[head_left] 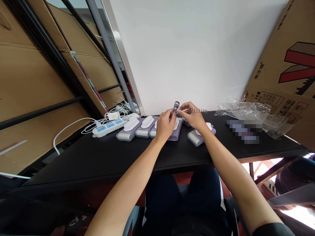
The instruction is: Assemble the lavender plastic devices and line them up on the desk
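Observation:
My left hand (165, 125) grips a small grey-purple device (176, 106) upright above the black table. Beside it, my right hand (192, 115) has its fingers pinched at the device's side, on a thin coiled wire (199, 111) that runs out to the right behind the fingers. Below and around my hands lie several purple-grey pouches with white oval pieces on top, one at the left (129, 128) and another (195, 138) under my right wrist. My left hand partly hides the middle ones.
A white power strip (109, 127) with tangled cables lies on the table (98, 157) at the left. Crumpled clear plastic (248, 113) and a blurred-out item (243, 131) are at the right. A large carton (283, 75) leans behind, beside a white panel (192, 49).

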`<state>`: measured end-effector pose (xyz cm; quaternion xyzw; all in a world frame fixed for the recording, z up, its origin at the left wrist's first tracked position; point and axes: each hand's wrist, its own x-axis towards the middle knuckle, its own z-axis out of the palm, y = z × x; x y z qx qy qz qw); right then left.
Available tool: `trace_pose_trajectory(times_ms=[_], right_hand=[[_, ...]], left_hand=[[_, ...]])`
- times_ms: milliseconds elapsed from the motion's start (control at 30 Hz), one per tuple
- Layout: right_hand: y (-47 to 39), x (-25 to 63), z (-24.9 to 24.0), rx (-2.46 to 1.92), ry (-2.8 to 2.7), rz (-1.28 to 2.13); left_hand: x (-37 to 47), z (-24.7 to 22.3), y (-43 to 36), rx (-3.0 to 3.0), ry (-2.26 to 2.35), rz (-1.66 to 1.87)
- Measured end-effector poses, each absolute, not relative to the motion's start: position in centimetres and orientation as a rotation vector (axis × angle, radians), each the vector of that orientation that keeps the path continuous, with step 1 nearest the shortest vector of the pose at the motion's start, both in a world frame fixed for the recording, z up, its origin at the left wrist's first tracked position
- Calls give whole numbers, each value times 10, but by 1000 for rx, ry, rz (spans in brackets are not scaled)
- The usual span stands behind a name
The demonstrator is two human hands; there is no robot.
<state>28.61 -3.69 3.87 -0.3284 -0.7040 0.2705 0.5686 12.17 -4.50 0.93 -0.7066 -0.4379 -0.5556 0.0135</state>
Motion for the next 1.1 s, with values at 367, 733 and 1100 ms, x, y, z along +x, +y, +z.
trace_pose_trajectory(times_ms=[367,733,1100], right_hand=[[-41,285,40,-790,-1639,613],[-38,284,39,-805,-1611,574],[-31,286,31,-835,-1621,462]], left_hand=[[122,11,-46,-2204,-1398,-1718],[122,12,-47,-2242,-1378,-1722],[122,12,-44,-2426,-1412,-1909]])
